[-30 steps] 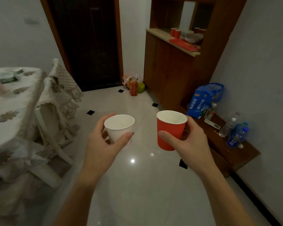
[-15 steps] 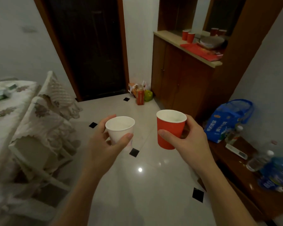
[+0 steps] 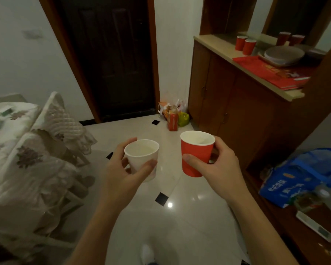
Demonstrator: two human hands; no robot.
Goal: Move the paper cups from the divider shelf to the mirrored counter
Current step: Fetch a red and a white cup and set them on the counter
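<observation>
The left hand (image 3: 122, 175) grips a white paper cup (image 3: 142, 158), thumb across its near side and fingers wrapped behind it. The right hand (image 3: 217, 165) grasps a red paper cup (image 3: 195, 155) the same way. Both cups stand upright and apart, held out over the pale tiled floor (image 3: 180, 217).

Since the earlier frames the grips and the spacing of the cups have not changed, but the person has come closer to the mirrored counter (image 3: 227, 52): it now looms larger beyond and to the right of the right hand, and the table with the floral cloth (image 3: 13, 131) has slid further out past the left hand.

On that counter two red cups (image 3: 245, 44) stand side by side, their reflections showing in the mirror behind, next to a grey bowl (image 3: 284, 54) and a flat red packet (image 3: 269, 73) whose print is too small to read. Low to the right of the right hand a blue bag (image 3: 294, 184) carries pale characters, too blurred to make out. On the floor beyond the hands, an orange carton (image 3: 173, 121) shows no legible label.
</observation>
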